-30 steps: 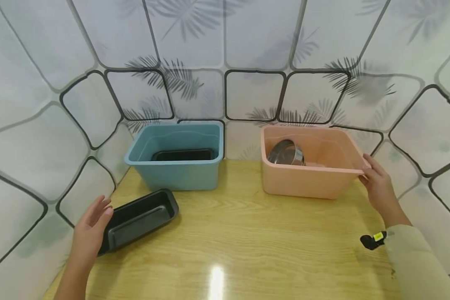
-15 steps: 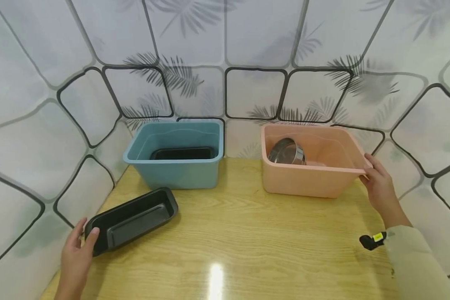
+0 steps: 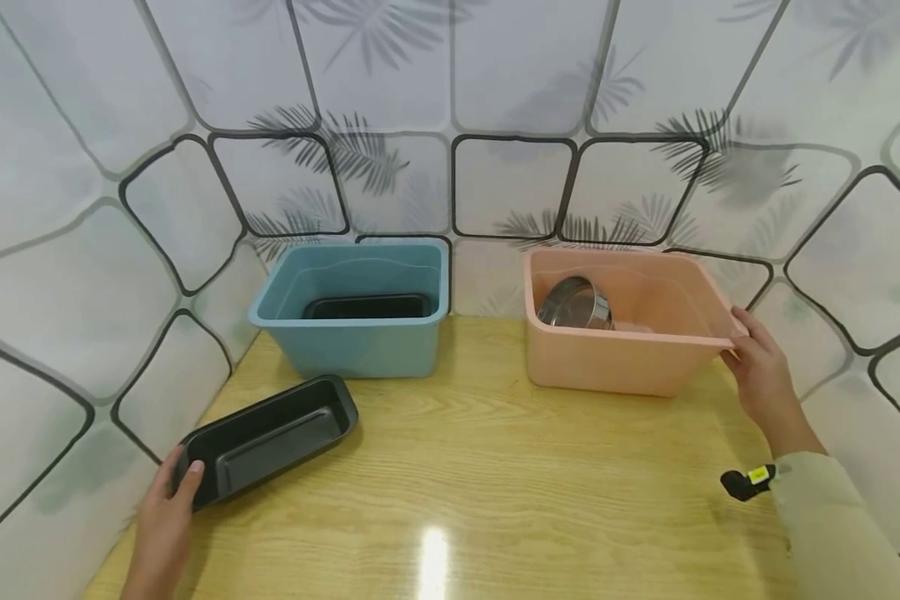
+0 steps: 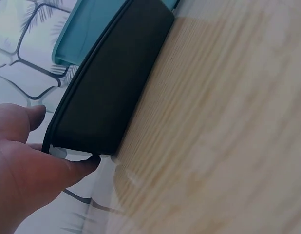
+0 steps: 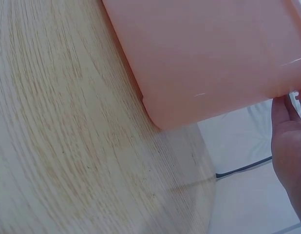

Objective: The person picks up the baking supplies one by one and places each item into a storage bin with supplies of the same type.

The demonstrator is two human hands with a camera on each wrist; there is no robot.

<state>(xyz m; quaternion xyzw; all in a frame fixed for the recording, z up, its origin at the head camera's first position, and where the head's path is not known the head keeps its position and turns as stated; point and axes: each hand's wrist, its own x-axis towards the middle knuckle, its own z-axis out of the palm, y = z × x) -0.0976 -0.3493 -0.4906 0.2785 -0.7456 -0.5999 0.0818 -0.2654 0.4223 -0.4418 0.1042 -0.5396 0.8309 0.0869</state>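
A black loaf pan (image 3: 288, 447) lies slanted on the table at the left. My left hand (image 3: 163, 525) grips its near-left end, the thumb over the rim and fingers on the outside; the left wrist view shows the pan's dark side wall (image 4: 109, 87) beyond the hand (image 4: 28, 165). On the right stands a pink plastic bin (image 3: 607, 362). My right hand (image 3: 763, 385) holds the bin's right rim, with fingertips partly hidden behind it. In the right wrist view, fingers (image 5: 281, 114) reach under the rim of the bin (image 5: 204, 58). Round shiny metal pieces (image 3: 573, 307) lean inside the bin.
A blue bin (image 3: 352, 354) stands at the back left with another black pan (image 3: 367, 307) inside. Patterned sheeting (image 3: 510, 187) walls off the back and both sides of the wooden table (image 3: 525, 475). A black device (image 3: 746, 482) sits at the right cuff.
My left hand has pulled back toward me from beside the pan's long edge and now grips its near-left end. The right hand and both bins stay in place.
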